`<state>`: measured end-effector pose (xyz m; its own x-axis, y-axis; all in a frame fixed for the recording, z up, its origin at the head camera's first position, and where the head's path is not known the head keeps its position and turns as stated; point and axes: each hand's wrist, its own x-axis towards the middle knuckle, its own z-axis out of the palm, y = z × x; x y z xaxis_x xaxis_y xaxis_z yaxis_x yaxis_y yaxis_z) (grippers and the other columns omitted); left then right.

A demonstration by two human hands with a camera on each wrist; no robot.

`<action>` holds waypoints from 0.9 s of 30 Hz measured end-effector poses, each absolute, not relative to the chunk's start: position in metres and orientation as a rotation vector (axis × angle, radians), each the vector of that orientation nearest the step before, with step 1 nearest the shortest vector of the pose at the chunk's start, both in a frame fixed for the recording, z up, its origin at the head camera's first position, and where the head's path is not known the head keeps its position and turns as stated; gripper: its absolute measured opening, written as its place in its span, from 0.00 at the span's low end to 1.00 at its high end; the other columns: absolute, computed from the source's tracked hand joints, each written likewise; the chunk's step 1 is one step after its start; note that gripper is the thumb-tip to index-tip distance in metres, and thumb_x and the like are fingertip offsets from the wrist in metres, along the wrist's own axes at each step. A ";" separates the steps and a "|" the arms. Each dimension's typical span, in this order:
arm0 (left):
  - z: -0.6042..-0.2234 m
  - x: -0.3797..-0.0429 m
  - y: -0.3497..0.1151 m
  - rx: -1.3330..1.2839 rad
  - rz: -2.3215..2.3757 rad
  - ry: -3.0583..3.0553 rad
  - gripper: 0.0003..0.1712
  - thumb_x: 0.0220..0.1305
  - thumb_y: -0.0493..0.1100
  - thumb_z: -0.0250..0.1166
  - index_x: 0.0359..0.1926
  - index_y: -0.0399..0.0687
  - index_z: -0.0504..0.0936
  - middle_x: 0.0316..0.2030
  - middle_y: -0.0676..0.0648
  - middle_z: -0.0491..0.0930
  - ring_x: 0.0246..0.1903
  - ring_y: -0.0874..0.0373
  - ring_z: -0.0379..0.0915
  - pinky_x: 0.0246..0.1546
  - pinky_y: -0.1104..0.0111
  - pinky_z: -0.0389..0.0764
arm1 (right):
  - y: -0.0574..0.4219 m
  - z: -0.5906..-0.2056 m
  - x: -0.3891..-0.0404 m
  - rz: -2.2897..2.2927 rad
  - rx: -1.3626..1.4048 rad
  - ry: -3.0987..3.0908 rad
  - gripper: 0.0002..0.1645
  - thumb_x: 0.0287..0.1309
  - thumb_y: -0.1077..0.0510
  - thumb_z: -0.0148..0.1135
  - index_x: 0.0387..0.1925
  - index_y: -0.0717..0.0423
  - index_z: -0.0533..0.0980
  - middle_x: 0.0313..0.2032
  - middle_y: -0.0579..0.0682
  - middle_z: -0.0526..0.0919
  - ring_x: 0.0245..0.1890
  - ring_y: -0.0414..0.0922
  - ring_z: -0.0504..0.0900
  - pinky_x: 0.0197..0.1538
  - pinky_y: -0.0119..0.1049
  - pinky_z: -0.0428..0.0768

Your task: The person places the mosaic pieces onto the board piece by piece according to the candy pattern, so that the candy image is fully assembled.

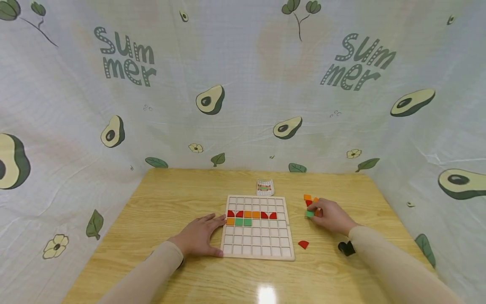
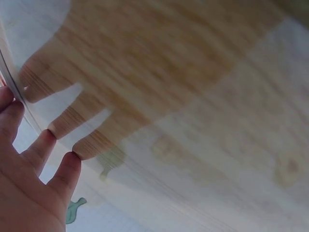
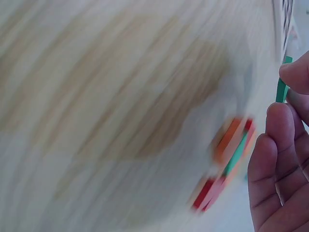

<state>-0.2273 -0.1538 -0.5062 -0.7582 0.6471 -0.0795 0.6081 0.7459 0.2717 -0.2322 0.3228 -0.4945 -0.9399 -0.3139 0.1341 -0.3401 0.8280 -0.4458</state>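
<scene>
A wooden grid board (image 1: 262, 244) lies on the table. Red quarter-round tiles and orange squares (image 1: 252, 215) fill one row of it; an orange tile and two green tiles (image 1: 243, 222) sit in the row below. My left hand (image 1: 200, 237) rests spread on the table with thumb and fingertips at the board's left edge. To the right of the board, my right hand (image 1: 331, 216) pinches a thin green tile (image 3: 283, 88) between thumb and fingers, over a small group of loose tiles. The hand partly hides that group in the head view.
Loose orange (image 1: 307, 197) and red tiles lie around the right hand. A single red quarter-round tile (image 1: 303, 244) lies nearer the front, right of the board. A small printed pattern card (image 1: 265, 188) lies behind the board. A patterned cloth (image 1: 243, 76) hangs behind the table.
</scene>
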 end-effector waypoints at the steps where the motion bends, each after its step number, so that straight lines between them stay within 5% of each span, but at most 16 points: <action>1: -0.506 -0.227 -0.154 1.010 0.347 2.778 0.60 0.47 0.79 0.65 0.75 0.55 0.64 0.74 0.55 0.59 0.72 0.44 0.52 0.64 0.42 0.61 | 0.316 -0.494 -0.235 0.750 0.549 -2.950 0.10 0.56 0.59 0.72 0.42 0.51 0.84 0.33 0.41 0.78 0.28 0.39 0.72 0.33 0.34 0.74; 15: -0.507 -0.229 -0.154 1.015 0.345 2.776 0.60 0.47 0.80 0.64 0.76 0.56 0.63 0.74 0.56 0.58 0.72 0.44 0.52 0.63 0.41 0.61 | 0.192 -0.496 -0.257 0.708 0.890 -2.989 0.12 0.56 0.56 0.70 0.44 0.47 0.84 0.37 0.39 0.79 0.31 0.37 0.73 0.37 0.34 0.76; 27: -0.512 -0.231 -0.156 1.032 0.334 2.789 0.61 0.46 0.82 0.62 0.76 0.56 0.63 0.75 0.57 0.58 0.73 0.45 0.52 0.64 0.43 0.61 | 0.163 -0.504 -0.251 0.594 0.998 -2.944 0.12 0.58 0.55 0.68 0.45 0.47 0.85 0.41 0.39 0.80 0.35 0.35 0.74 0.44 0.36 0.78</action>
<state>-0.2306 -0.1558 -0.5123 -0.7524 0.6557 -0.0622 0.6224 0.7387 0.2585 -0.2507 0.1629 -0.5038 -0.8007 -0.5912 0.0971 -0.5826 0.7305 -0.3563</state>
